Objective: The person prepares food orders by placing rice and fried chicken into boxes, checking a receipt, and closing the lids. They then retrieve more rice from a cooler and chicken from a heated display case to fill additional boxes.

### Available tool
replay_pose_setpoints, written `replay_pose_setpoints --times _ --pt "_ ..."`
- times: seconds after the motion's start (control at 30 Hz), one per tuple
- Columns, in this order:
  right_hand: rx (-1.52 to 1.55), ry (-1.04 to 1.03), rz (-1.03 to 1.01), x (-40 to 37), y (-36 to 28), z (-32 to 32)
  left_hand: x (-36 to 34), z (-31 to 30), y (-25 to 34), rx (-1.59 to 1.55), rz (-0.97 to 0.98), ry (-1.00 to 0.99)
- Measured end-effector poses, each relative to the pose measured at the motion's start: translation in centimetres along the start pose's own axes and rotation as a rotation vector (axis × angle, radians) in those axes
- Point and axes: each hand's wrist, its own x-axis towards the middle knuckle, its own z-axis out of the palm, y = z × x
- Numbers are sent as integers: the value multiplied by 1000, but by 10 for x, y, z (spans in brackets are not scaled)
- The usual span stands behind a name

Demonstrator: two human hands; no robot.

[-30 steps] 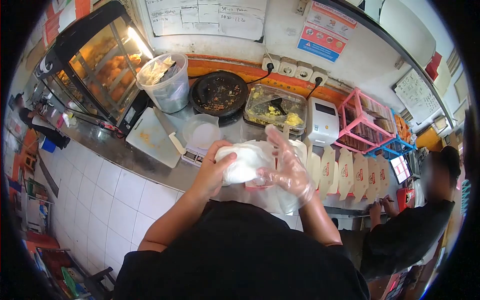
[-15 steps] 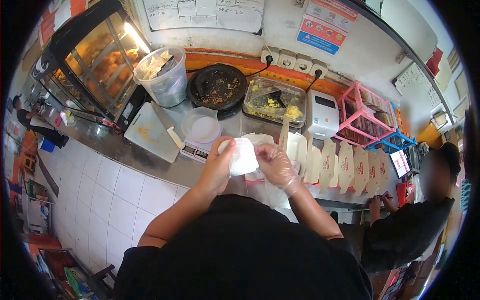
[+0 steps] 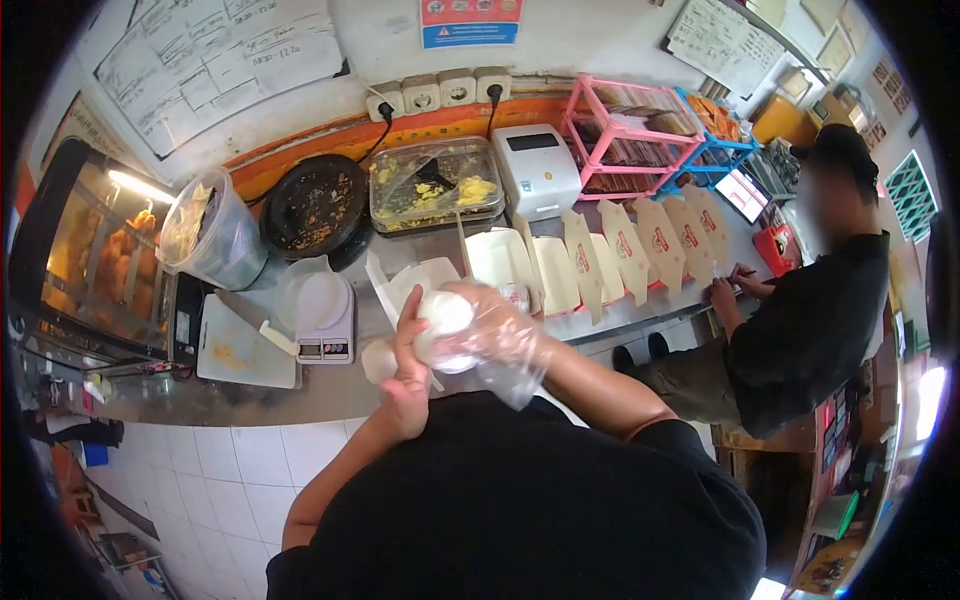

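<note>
White bundle (image 3: pixel 442 312), in the head view, is held above the front edge of the counter (image 3: pixel 300 400), pressed between both hands. The left hand (image 3: pixel 408 368) curls its fingers against the bundle's left side. The right hand (image 3: pixel 497 332), in a loose clear glove, wraps the right side and hides it, so the contents cannot be seen. Open boxes (image 3: pixel 500 260) stand just behind and a scale (image 3: pixel 325 338) is near on the left. A co-worker (image 3: pixel 810 320) stands well apart.
</note>
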Motion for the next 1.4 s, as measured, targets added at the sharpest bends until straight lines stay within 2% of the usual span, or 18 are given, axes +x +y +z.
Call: replay_pose_setpoints --times 0.13,0.17,0.3,0.37,0.43,0.47,0.57,0.67,0.73,0.77,0.8,0.87,0.93,1.03,1.13,1.2,1.27,1.4 --pt "-266 620 66 -7 23 -79 -1 -38 -4 153 -11 43" --pt "-407 768 -25 3 66 -130 2 -46 10 304 -132 214" --pt "-1044 904 281 18 153 -234 -49 -143 -17 555 -598 629" --pt "-1301 903 285 30 255 -270 -75 -163 -44 994 -590 404" --pt "-1585 222 588 42 274 -262 -84 -166 -58 1154 -444 6" --pt "-1623 59 669 42 285 -259 -86 -163 -63 1161 -456 21" --pt "-1672 -13 797 45 310 -260 -77 -147 -75 1440 -322 -211" --pt "-1719 -14 775 59 312 -268 -73 -151 -84 1282 -484 -275" --pt "-1677 206 563 63 303 -272 -73 -151 -83 1165 -589 -148" --pt "-1443 469 308 51 258 -247 -75 -149 -80 1172 -579 -145" --pt "-1202 642 4 39 202 -213 -75 -145 -73 1093 -553 87" --pt "-891 795 -24 26 127 -171 -55 -137 -49 1013 -504 311" --pt "-576 756 -67 20 86 -130 -24 -102 -7 523 -334 534" --pt "96 305 -174 9 42 -55 18 -61 26 542 -202 419" --pt "231 -84 -217 3 11 7 44 -23 34 729 12 229" --pt "200 202 -314 8 12 21 52 -5 34 823 135 92" --pt "281 388 -305 9 28 -2 49 2 37 535 -54 -159" --pt "104 587 -241 -30 25 -80 39 -15 50 379 -222 -225"
